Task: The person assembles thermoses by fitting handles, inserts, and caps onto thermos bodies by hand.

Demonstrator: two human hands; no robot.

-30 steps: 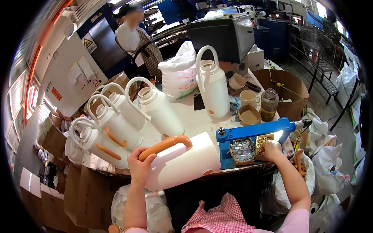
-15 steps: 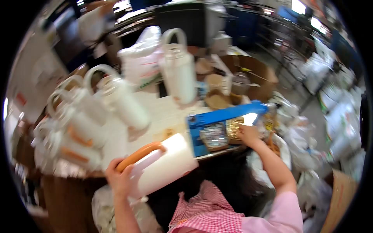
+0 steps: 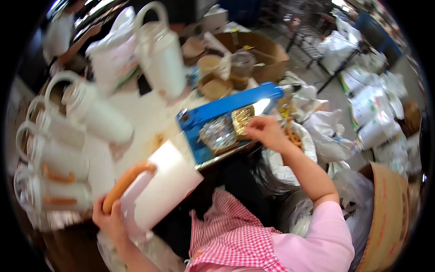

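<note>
My left hand (image 3: 111,223) is closed around the lower end of the orange handle on a white thermos jug (image 3: 161,195), which lies tilted over the table's front edge. My right hand (image 3: 269,133) is at the right edge of a small tray of gold-coloured small parts (image 3: 241,119). Its fingertips are pinched together; what they hold, if anything, is too small to make out. Left of that sits a tray of silvery small parts (image 3: 218,133). Both trays rest against a blue metal fixture (image 3: 231,105), lit by a bright spot at its right end.
Several white jugs (image 3: 97,109) with looped handles stand or lean along the table's left. A white sack (image 3: 113,61) and a cardboard box (image 3: 267,56) are at the back. Bags of parts (image 3: 303,145) hang at the right. A person (image 3: 61,34) is at upper left.
The view has swung right, so the table things appear further left. My left hand still grips the jug's handle. My right hand has drawn back from over the gold-coloured parts to the tray's edge.
</note>
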